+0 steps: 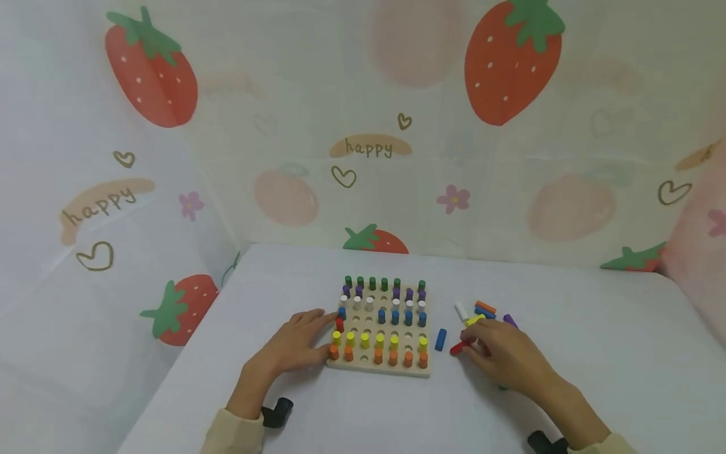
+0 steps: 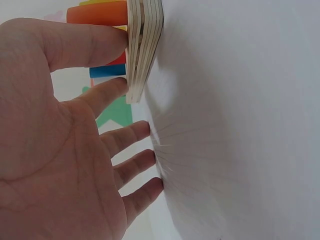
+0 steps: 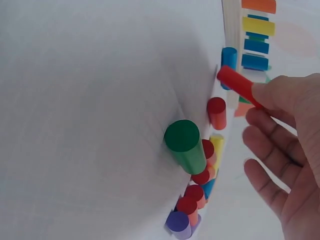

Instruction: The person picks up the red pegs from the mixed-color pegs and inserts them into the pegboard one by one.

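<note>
A wooden pegboard [image 1: 379,371] holds rows of green, purple, white, blue, yellow and orange pegs, with one red peg [image 1: 339,325] at the left end of its row. Some holes show bare. My left hand [image 1: 295,340] rests at the board's left side, thumb and index fingertip against its edge. In the left wrist view the other fingers are spread, tips down at the white surface. To the right of the board, my right hand [image 1: 505,356] pinches a red peg [image 3: 236,82] between thumb and fingertip. The remaining fingers are loosely bent around nothing.
A loose blue peg [image 1: 440,340] lies between board and right hand. Beyond that hand are loose white [image 1: 460,311], orange [image 1: 486,306] and purple [image 1: 510,320] pegs. The right wrist view shows a green peg [image 3: 185,145] and several red pegs [image 3: 217,113] beneath the hand.
</note>
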Available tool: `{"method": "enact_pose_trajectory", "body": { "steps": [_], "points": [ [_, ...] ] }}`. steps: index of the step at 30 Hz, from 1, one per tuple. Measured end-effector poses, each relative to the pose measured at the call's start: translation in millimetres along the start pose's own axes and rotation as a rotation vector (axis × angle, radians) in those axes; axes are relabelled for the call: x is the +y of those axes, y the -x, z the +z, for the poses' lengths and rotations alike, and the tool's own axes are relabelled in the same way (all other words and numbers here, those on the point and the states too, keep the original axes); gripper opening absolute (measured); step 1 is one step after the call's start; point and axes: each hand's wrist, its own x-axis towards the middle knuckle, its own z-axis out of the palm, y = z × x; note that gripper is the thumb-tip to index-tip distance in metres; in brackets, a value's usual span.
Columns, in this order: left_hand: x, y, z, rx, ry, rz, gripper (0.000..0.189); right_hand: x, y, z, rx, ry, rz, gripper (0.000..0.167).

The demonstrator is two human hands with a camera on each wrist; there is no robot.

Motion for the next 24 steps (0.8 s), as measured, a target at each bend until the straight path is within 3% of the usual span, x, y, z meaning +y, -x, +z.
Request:
{"method": "enact_pose_trajectory", "body": {
  "steps": [11,24],
  "points": [
    [-1.8,1.1,-0.9,0.008,-0.012,-0.009,0.065,-5.0,-5.1,-0.7,0.005,-0.051,-0.058,0.019],
    [2.9,-0.1,0.9,-0.001,-0.007,-0.016,0.065,-8.8,-12.9,-3.6,0.012,0.014,-0.112,0.020]
  ]
}}
